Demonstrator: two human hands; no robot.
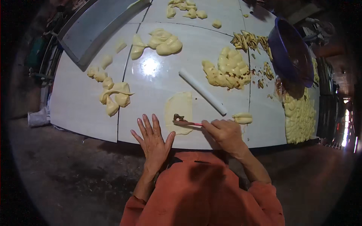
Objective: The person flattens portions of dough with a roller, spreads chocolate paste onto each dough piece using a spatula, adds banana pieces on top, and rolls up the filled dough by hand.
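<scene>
A flat oval sheet of pale yellow dough [178,101] lies on the table in front of me. My right hand [225,135] pinches a thin red-handled utensil [191,123], a spreader or spoon, whose tip rests over the dough among dark brown filling [177,117]. Just left of the sheet, my left hand [152,137] is held flat with fingers spread, holding nothing. Beyond the dough, a white rolling pin [203,92] lies at a slant. Close to my right hand sits a small rolled piece of dough [242,118].
Loose dough lumps [117,94] lie at left, with bigger ones [164,41] farther back. At right are a clustered dough pile [228,67], brownish strips [247,40], a purple basin [290,52] and a mass of small dough pieces [299,118]. A metal tray [100,28] stands far left.
</scene>
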